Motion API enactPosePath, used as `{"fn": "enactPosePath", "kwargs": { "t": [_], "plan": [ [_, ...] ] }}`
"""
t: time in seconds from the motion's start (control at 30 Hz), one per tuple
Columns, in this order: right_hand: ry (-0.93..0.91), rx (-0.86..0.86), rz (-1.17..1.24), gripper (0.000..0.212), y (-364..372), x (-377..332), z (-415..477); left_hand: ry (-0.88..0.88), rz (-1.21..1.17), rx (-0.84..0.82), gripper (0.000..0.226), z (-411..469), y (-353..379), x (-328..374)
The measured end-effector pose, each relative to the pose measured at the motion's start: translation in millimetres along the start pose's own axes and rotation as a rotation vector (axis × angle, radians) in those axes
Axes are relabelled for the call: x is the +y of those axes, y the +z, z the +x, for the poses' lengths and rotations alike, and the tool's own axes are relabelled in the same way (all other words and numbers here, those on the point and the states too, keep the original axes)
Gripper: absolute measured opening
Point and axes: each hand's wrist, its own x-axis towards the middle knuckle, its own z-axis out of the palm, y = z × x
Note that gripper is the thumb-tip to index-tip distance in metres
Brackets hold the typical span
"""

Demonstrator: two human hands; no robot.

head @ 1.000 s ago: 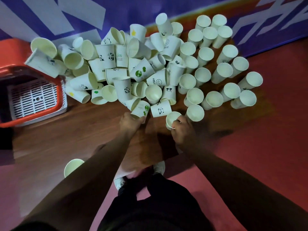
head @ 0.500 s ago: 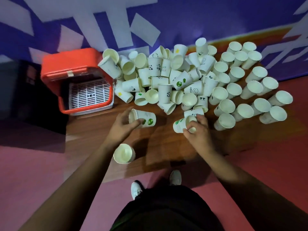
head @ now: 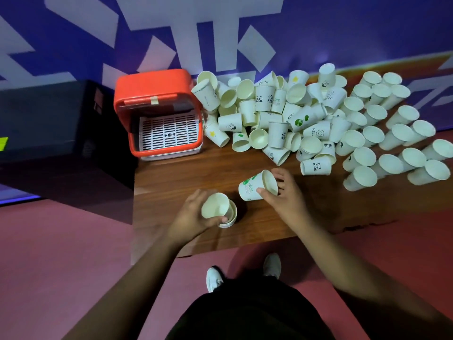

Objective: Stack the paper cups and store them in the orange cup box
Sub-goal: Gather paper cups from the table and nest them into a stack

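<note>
- Left hand [head: 193,214], 6 o'clock on table [head: 171,187]: fingers curled round top cup of a two-cup stack [head: 217,208]. Top cup looks tilted in the lower one, and I cannot tell if it is seated. Risk: pushed down crooked, a rim jams or creases.
- Stack stands near the table's front edge. Risk: a hard push slides it toward 6 and off onto the floor.
- Right hand [head: 284,195], at 3 o'clock of the stack: thumb and fingers grasp green cup [head: 252,187] near its rim. The cup lies sideways, base toward the stack. Risk: a rim-only hold squashes the paper. It needs turning upright, or the base misses the stack's mouth.
- Panda cup [head: 316,166], on its side just beyond the right hand at 1 o'clock. Risk: a knuckle nudges it and it rolls.
- Pile [head: 277,114], 12 o'clock: cups lean on each other. Risk: pulling a low one brings the others tumbling.
- Rows [head: 397,143], 2 o'clock, upright and close together. Risk: a forearm sweep topples several.
- Box [head: 152,87], 11 o'clock, open, white grille [head: 169,133] inside, no cups stored. Pile cups touch its right side. Risk: a tall stack carried across tips, or catches the opening.
</note>
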Motion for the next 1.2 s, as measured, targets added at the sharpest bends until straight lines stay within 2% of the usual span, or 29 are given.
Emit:
{"fn": "enactPosePath", "kwargs": {
  "t": [0.2, 0.4, 0.47, 0.6, 0.67, 0.73, 0.83, 1.0, 1.2],
  "plan": [
    [0.037, 0.000, 0.033, 0.075, 6.0, -2.1, -16.3, 0.001, 0.176, -0.081, 0.086, 14.6, 33.3, -16.2],
    [0.015, -0.112, 0.017, 0.084, 20.9, -9.4, -30.6, 0.035, 0.104, -0.209, 0.099, 22.6, 27.9, -32.9],
    [-0.014, -0.153, -0.027, 0.087, 26.2, -11.4, -33.0, 0.018, 0.024, -0.208, 0.087, 17.0, 14.9, -35.6],
    [-0.046, -0.227, -0.179, 0.091, 40.0, -15.7, -34.9, -0.093, -0.298, -0.061, 0.043, 2.4, -10.4, -26.5],
    [-0.077, -0.266, -0.303, 0.092, 48.1, -17.1, -36.3, -0.090, -0.381, -0.059, 0.042, -1.7, -15.0, -21.8],
    [-0.135, -0.306, -0.378, 0.093, 57.1, -16.2, -37.5, -0.064, -0.426, -0.099, 0.052, -3.6, -15.2, -19.8],
    [-0.164, -0.355, -0.416, 0.093, 70.1, -10.6, -38.3, -0.047, -0.377, -0.155, 0.064, -2.2, -7.9, -22.8],
    [-0.190, -0.380, -0.473, 0.088, 84.3, 0.5, -35.3, -0.060, -0.261, -0.136, 0.059, -0.5, 7.5, -43.1],
    [-0.048, -0.429, -0.361, 0.090, 85.1, 17.5, -30.1, -0.082, -0.215, -0.075, 0.060, 1.5, 15.7, -44.5]
  ]
}}
